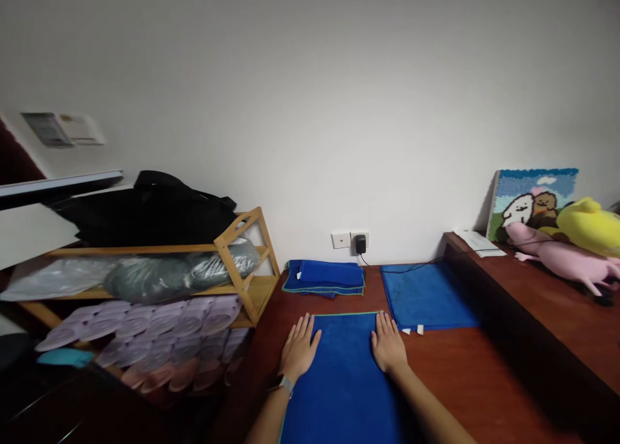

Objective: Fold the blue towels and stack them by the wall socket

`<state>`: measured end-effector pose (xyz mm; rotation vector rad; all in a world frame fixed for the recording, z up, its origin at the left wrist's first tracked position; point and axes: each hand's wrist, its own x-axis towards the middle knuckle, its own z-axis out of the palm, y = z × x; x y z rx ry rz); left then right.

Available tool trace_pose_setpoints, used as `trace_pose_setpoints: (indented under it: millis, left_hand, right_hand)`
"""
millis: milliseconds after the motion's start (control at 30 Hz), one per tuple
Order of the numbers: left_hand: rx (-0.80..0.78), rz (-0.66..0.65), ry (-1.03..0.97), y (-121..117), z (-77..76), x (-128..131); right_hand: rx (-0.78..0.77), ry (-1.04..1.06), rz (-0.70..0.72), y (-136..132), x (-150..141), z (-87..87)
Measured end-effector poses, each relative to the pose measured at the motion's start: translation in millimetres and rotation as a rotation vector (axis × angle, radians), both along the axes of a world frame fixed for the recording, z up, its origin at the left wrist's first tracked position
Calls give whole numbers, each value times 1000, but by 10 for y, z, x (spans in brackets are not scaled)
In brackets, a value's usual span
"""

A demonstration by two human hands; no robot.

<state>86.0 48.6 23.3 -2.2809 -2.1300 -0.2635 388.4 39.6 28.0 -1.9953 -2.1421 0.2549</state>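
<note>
A soft-looking blue cloth [341, 379] with a thin green edge lies flat on the smooth red-brown worktop [465, 373]. The left hand [299, 350] and right hand [389, 346] rest at its two far corners, each grip open and flat. Past it sit folded blue cloths [332, 274] and a flat blue square [429, 295] with tiny tags [420, 329], too small to read. Behind is a plain white wall [339, 121].

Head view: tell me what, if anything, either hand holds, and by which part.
Nothing is held: the left hand and right hand lie flat and open at the far corners of the spread blue cloth.
</note>
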Motion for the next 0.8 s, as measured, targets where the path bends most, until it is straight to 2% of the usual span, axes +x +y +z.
trace_pose_setpoints:
  millis: [200, 300, 367, 433, 533, 600, 667, 800]
  left_hand:
    - [-4, 13, 26, 147, 101, -22]
    - [61, -10, 16, 157, 152, 118]
    - [140, -56, -21, 140, 132, 392]
    - [173, -154, -57, 113, 78, 784]
    - [108, -300, -81, 76, -6, 1328]
    - [58, -310, -84, 68, -30, 1465]
    - [24, -267, -77, 66, -31, 1352]
    - [-9, -138, -44, 17, -34, 640]
  right_hand:
    - [-10, -8, -15, 169, -62, 36]
    - [-2, -3, -21, 196, -65, 3]
    - [1, 0, -16, 196, -55, -12]
    - [4, 6, -8, 192, -42, -13]
    - [5, 5, 3, 191, -30, -2]
    - [7, 2, 4, 190, -27, -2]
    - [8, 3, 4, 188, -24, -12]
    - [15, 16, 5, 198, -20, -41]
